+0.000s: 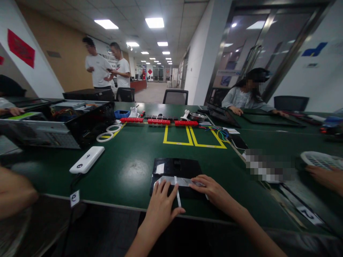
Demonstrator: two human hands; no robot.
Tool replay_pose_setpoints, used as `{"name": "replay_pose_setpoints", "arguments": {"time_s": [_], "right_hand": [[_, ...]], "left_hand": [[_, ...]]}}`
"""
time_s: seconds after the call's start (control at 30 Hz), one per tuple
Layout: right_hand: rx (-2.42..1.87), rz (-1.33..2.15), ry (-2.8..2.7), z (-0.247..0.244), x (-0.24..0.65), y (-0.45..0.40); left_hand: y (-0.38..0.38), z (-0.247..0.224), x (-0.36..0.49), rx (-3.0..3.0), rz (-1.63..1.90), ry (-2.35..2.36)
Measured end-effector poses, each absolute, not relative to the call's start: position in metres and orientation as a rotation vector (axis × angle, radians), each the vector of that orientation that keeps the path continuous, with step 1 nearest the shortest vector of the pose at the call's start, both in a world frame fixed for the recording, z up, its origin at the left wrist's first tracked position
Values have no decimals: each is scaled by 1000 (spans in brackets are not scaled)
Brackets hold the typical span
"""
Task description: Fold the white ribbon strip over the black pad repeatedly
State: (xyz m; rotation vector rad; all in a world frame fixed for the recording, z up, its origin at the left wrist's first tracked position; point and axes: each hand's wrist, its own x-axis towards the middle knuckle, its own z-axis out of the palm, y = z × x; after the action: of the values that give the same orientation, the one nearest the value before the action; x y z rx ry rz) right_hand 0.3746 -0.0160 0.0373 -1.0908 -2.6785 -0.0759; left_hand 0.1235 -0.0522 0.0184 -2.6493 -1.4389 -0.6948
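Note:
A flat black panel [184, 165] lies on the green table near its front edge. A white label [160, 168] is stuck on its upper left. Across its lower part lies a grey, shiny strip [183, 182], crossed by a narrow white strip [178, 196] that runs toward the table's edge. My left hand [164, 203] rests on the left end of the grey strip, fingers spread, thumb beside the narrow strip's lower end. My right hand [210, 189] touches the grey strip's right end with its fingers close together; whether it pinches anything is hidden.
An open computer case [88, 125] stands at the left, near white rings [105, 137] and a white power bank [87, 159]. Red trays [158, 121] line the middle. A phone [239, 141] lies right. Other people's arms reach in at both sides; a person [246, 92] sits opposite.

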Motion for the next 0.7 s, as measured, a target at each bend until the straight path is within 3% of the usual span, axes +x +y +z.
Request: {"name": "replay_pose_setpoints", "arguments": {"time_s": [0.3, 0.7], "right_hand": [[-1224, -34, -2682, 35, 372, -35], [-1372, 572, -2634, 47, 377, -39]], "left_hand": [[-51, 15, 128, -2606, -687, -1450], [-48, 30, 120, -2727, -658, -1455]]}}
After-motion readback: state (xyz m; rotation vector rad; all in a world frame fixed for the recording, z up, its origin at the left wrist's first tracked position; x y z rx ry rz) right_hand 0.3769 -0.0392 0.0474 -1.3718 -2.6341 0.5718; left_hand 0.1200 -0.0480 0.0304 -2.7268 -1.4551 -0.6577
